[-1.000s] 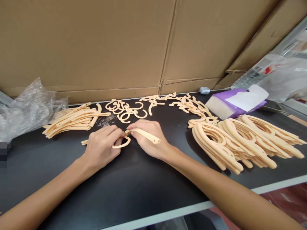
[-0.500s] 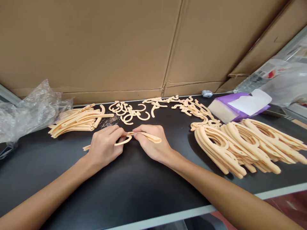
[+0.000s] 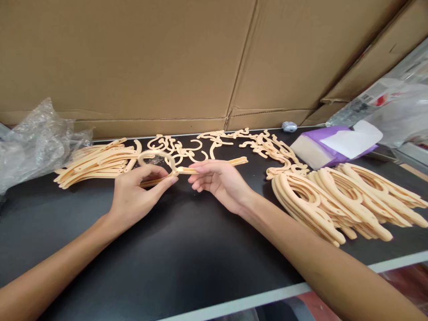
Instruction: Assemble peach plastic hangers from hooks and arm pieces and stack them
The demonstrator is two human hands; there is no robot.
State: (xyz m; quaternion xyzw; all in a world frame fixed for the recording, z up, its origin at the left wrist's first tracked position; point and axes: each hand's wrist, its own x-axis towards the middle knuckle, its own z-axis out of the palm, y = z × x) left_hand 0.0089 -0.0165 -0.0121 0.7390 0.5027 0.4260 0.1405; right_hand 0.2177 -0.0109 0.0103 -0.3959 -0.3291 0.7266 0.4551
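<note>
On the left, a messy pile of strips point(image 3: 96, 162) could spill if bumped. The left hand's point(image 3: 132, 194) fingers pinch the jointed piece point(image 3: 185, 170) above the bench point(image 3: 187, 254); pushing too hard might crack it. The right hand's point(image 3: 225, 183) fingers hold its right arm (how tightly, I can't tell), so it could slip. On the right, an elbow might topple the stacks point(image 3: 354, 200).

The hanger point(image 3: 185, 170) looks smooth plastic, the cardboard point(image 3: 117, 58) matt.
</note>
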